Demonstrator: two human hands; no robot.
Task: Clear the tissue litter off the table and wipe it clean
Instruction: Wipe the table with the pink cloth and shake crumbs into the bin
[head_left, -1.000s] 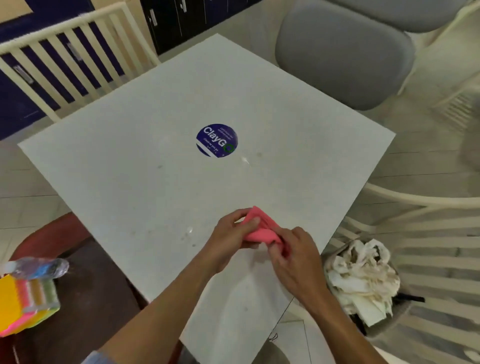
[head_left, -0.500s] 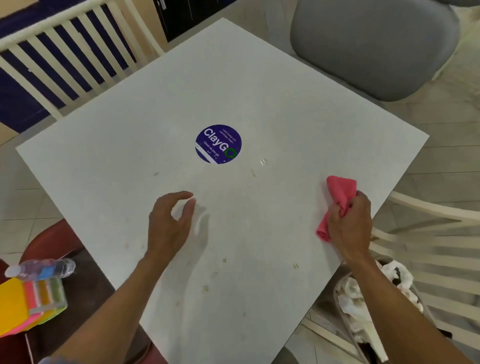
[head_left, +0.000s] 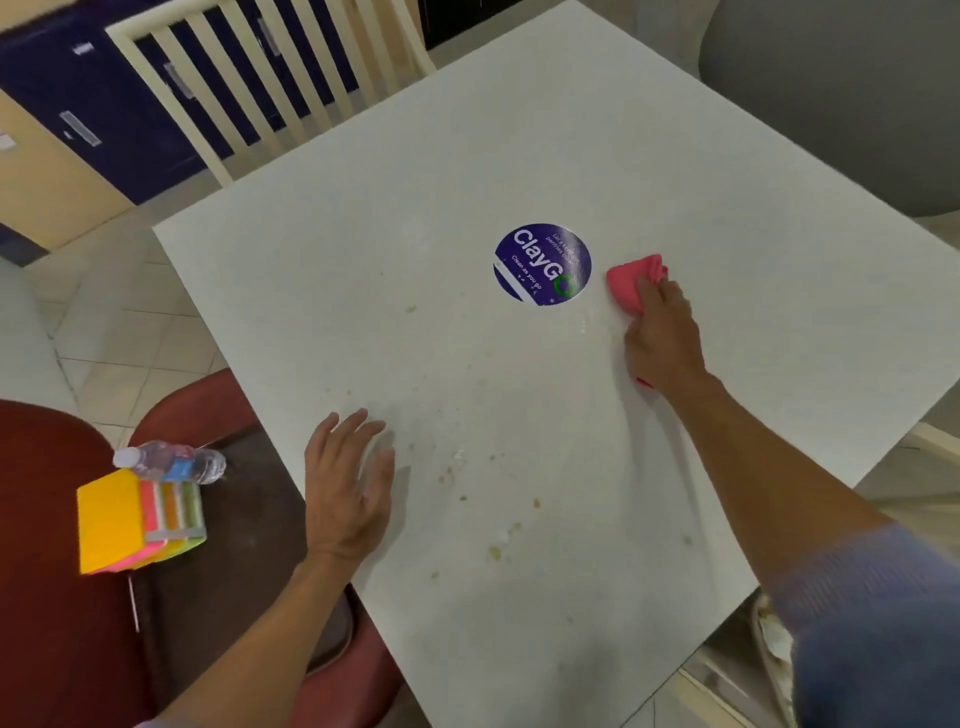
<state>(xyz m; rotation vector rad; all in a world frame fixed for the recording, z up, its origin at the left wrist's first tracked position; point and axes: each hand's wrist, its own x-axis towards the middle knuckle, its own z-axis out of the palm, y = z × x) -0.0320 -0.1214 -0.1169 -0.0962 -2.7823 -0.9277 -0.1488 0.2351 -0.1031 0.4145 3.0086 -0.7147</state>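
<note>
pink cloth (head_left: 631, 283) bunched under right hand (head_left: 662, 338), lengthwise away

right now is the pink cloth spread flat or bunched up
Bunched up. The pink cloth is a crumpled wad gripped in the right hand, pressed on the table beside the round sticker.

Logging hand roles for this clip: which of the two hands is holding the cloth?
The right hand grips the pink cloth beside the round blue sticker. The left hand holds nothing, fingers spread.
</note>
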